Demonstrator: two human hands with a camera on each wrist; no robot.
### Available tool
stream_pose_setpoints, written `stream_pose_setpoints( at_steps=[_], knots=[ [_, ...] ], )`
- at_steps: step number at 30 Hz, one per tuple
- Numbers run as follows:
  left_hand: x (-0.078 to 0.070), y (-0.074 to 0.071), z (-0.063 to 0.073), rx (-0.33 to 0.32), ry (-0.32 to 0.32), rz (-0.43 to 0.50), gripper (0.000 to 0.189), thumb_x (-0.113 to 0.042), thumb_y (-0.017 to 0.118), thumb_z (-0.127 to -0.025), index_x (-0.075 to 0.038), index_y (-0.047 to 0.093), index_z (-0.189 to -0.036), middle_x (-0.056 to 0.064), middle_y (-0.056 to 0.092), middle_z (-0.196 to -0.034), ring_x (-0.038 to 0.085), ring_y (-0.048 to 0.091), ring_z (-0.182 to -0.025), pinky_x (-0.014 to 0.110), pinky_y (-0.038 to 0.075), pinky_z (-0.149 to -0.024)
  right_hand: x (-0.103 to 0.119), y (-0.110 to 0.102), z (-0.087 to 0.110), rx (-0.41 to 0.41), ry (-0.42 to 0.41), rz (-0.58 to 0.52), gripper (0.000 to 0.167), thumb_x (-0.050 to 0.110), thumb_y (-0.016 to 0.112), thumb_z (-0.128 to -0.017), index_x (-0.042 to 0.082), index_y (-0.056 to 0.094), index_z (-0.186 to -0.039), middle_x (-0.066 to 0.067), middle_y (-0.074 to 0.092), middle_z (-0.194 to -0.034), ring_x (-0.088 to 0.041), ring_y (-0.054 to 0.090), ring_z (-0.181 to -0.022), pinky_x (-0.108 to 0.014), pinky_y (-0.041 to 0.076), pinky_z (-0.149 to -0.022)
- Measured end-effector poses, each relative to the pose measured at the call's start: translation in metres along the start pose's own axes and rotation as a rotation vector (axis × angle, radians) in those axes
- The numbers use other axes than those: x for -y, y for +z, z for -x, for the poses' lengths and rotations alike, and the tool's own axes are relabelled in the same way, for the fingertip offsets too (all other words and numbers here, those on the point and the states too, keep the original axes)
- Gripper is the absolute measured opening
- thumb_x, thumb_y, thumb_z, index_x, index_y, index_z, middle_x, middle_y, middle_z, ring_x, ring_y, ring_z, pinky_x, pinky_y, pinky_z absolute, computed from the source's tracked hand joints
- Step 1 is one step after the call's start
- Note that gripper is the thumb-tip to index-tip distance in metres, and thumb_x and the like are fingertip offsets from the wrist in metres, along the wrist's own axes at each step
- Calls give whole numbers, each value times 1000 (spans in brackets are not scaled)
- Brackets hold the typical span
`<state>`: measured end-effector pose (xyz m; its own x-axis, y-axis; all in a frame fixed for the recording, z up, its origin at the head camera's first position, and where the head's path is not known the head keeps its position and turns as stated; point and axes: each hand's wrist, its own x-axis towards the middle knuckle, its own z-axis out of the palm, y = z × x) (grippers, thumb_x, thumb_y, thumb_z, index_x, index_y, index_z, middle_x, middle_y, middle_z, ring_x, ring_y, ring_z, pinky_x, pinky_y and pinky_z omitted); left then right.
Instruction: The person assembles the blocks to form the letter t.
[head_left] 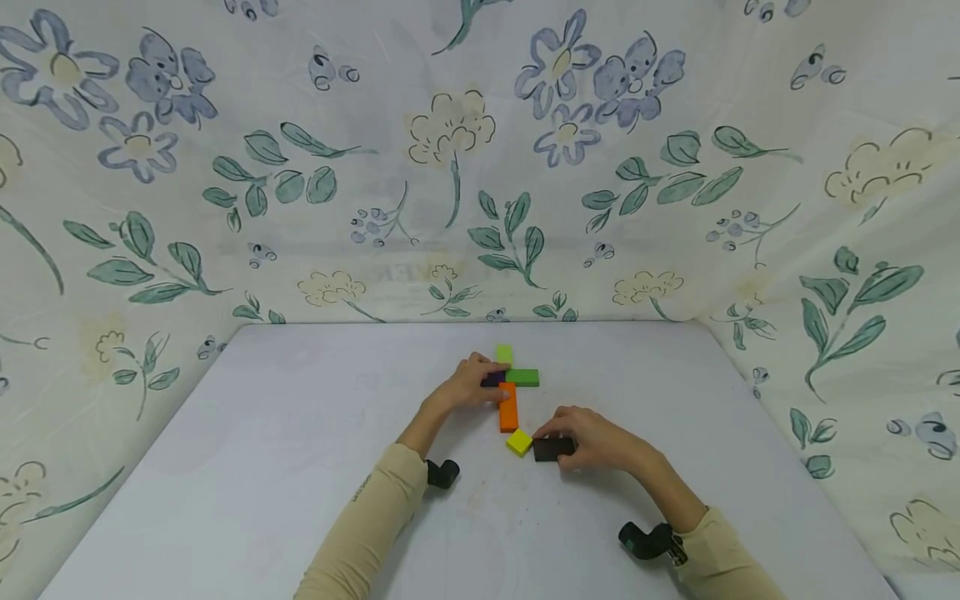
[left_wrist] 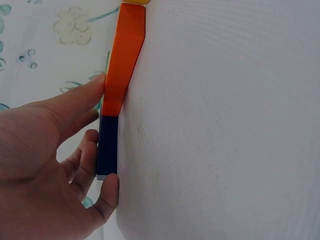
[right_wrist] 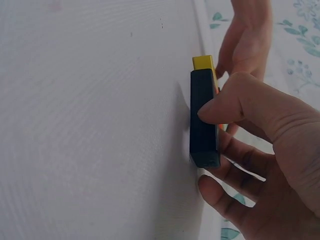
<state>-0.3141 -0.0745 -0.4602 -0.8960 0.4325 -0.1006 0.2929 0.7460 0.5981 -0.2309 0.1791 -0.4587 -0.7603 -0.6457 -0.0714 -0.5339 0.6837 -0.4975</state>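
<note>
In the head view, my right hand [head_left: 592, 437] pinches a black rectangular block [head_left: 553, 450], with the thumb on its near long side [right_wrist: 202, 117] and the fingers behind it. Its left end is right at the corner of a yellow block [head_left: 519, 442], which sits turned at an angle. My left hand [head_left: 472, 382] rests around a dark purple block [head_left: 492, 379], its thumb touching the orange block [head_left: 508, 410] and its little finger at the purple block's end [left_wrist: 107, 177]. A green block [head_left: 523, 377] and a light green block [head_left: 505, 356] adjoin these.
The blocks lie on a white table [head_left: 300, 467]. Behind and beside it hangs a floral cloth [head_left: 390, 167]. Black wrist-worn devices [head_left: 647, 542] sit under both forearms, by the beige sleeves [head_left: 375, 508].
</note>
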Motion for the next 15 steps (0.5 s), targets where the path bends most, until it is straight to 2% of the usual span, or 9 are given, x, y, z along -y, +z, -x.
stream_pose_setpoints(
  at_steps=[9, 15],
  knots=[
    [0, 1, 0, 0, -6, -1, 54, -34, 69, -91, -22, 54, -142, 17, 45, -135, 30, 41, -118, 45, 42, -99, 0, -1, 0, 9, 1, -8, 44, 12, 75, -78, 21, 70, -120, 5, 63, -102, -13, 53, -90, -29, 49, -81],
    [-2, 0, 2, -2, 7, -15, 55, -33, 68, -92, -19, 53, -143, 18, 45, -134, 31, 41, -117, 43, 41, -98, 0, 0, 1, 9, 10, -23, 44, 12, 76, -77, 22, 70, -120, 5, 62, -103, -13, 52, -90, -29, 48, -80]
  ],
)
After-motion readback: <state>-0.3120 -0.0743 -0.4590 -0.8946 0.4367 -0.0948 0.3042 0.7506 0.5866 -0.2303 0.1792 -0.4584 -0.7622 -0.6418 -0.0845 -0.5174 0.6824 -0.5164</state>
